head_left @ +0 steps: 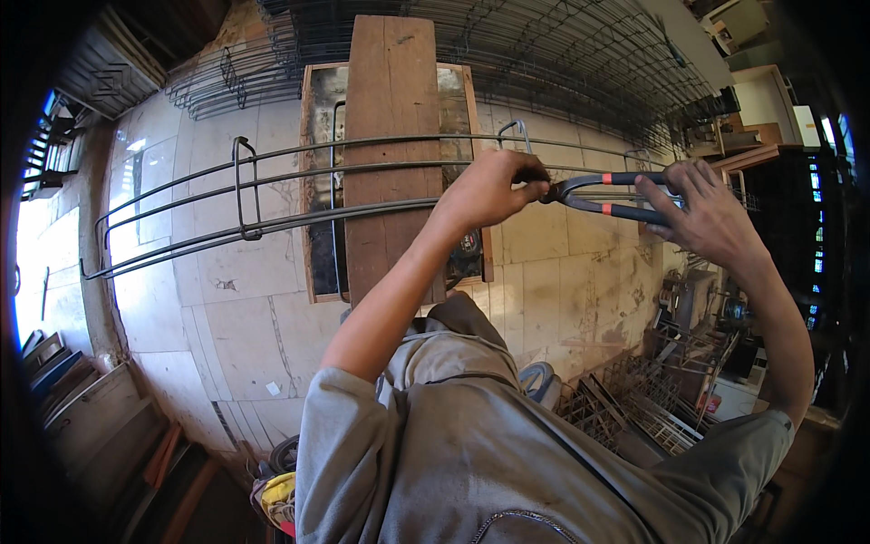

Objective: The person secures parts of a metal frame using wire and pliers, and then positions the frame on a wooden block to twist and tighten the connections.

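A long, narrow steel rebar cage lies crosswise before me over a wooden plank. Bent stirrups join its thin bars. My right hand grips the dark handles of a pair of pincers with orange-red bands. The pincers' jaws point left and meet my left hand's fingertips at the cage. My left hand is closed over the bars, thumb and fingers pinched together; what lies between them is hidden.
The plank rests on a wood-framed panel above the tiled floor. Stacked rebar cages fill the far side. Metal scrap and mesh lie at lower right. Boards lean at lower left, and a yellow bundle sits nearby.
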Demonstrator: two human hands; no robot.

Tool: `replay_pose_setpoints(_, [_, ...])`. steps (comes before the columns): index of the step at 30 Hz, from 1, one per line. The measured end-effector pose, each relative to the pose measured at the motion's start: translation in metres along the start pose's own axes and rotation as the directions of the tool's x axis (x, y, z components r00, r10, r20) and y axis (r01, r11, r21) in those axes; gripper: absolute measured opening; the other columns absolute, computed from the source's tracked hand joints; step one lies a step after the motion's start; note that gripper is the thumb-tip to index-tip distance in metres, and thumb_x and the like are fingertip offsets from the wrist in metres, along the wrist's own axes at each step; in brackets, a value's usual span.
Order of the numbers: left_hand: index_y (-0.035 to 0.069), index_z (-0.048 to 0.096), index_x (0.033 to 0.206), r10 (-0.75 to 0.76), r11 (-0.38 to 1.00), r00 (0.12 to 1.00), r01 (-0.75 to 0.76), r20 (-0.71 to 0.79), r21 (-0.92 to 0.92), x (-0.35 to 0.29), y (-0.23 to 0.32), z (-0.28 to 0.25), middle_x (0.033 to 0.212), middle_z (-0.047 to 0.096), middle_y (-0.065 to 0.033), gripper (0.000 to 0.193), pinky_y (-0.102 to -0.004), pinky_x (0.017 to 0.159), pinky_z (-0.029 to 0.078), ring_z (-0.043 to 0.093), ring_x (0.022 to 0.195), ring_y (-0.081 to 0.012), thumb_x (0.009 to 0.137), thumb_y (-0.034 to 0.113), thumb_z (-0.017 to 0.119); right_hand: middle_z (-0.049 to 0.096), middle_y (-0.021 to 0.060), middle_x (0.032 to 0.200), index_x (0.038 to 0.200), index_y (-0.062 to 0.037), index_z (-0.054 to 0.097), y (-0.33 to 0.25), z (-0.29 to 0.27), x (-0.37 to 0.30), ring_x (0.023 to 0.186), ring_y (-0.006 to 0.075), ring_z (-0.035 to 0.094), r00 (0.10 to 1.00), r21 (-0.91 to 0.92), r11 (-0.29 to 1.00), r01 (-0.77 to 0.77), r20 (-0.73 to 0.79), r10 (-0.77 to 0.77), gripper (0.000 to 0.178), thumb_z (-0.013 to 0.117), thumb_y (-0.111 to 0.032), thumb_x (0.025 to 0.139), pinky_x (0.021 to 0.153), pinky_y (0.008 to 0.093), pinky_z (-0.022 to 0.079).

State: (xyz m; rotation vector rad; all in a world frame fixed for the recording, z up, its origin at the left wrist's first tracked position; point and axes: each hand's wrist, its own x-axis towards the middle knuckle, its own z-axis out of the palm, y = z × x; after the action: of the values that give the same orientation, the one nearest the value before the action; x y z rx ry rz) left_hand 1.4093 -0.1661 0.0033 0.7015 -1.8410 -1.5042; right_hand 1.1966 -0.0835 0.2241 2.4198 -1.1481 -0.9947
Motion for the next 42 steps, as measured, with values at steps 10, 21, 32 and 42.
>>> replay_pose_setpoints(10, [0.004, 0.052, 0.120, 0.496, 0.852, 0.762, -0.334, -0.416, 0.404, -0.014, 0.055, 0.106, 0.105, 0.058, -0.0160, 0.052, -0.0451, 0.091, 0.047, 0.057, 0.105, -0.0336, 0.075, 0.017, 0.075, 0.055, 0.0134, 0.071, 0.090, 0.0051, 0.058, 0.007, -0.022, 0.025, 0.064, 0.0224, 0.055, 0.925, 0.774, 0.510, -0.376, 0.344, 0.160, 0.028, 0.059, -0.022, 0.096, 0.064, 0.0386, 0.047])
replay_pose_setpoints(21, [0.004, 0.050, 0.104, 0.372, 0.928, 0.837, -0.333, -0.402, 0.165, 0.039, 0.041, 0.099, 0.078, 0.062, -0.0168, 0.038, -0.0483, 0.060, 0.048, 0.063, 0.072, -0.0409, 0.071, 0.006, 0.070, 0.058, -0.0013, 0.125, 0.126, -0.0204, 0.058, -0.031, -0.003, 0.006, 0.111, 0.0226, 0.061, 0.940, -0.513, 0.851, -0.112, -0.333, -0.077, 0.039, 0.065, -0.031, 0.089, 0.101, 0.0437, 0.041])
replay_pose_setpoints(32, [-0.006, 0.048, 0.117, 0.336, 0.941, 0.923, -0.321, -0.186, 0.109, 0.040, 0.047, 0.080, 0.077, 0.064, -0.0212, 0.058, -0.0492, 0.068, 0.050, 0.064, 0.078, -0.0427, 0.068, 0.007, 0.075, 0.060, 0.0146, 0.119, 0.139, -0.0079, 0.049, 0.003, 0.012, 0.008, 0.106, 0.0300, 0.058, 0.976, -0.599, 0.799, 0.059, -0.134, -0.172, 0.059, 0.064, -0.028, 0.085, 0.092, 0.0440, 0.050])
replay_pose_setpoints(42, [0.001, 0.052, 0.123, 0.190, 0.898, 0.936, -0.043, -0.297, 0.438, -0.026, 0.037, 0.048, 0.122, 0.056, -0.0165, 0.058, -0.0458, 0.097, 0.043, 0.052, 0.117, -0.0334, 0.077, 0.029, 0.076, 0.056, 0.0114, 0.063, 0.091, 0.0026, 0.062, 0.022, 0.010, 0.021, 0.060, 0.0211, 0.059, 0.782, 0.667, 0.507, -0.547, 0.623, 0.023, 0.036, 0.054, -0.032, 0.099, 0.060, 0.0368, 0.049])
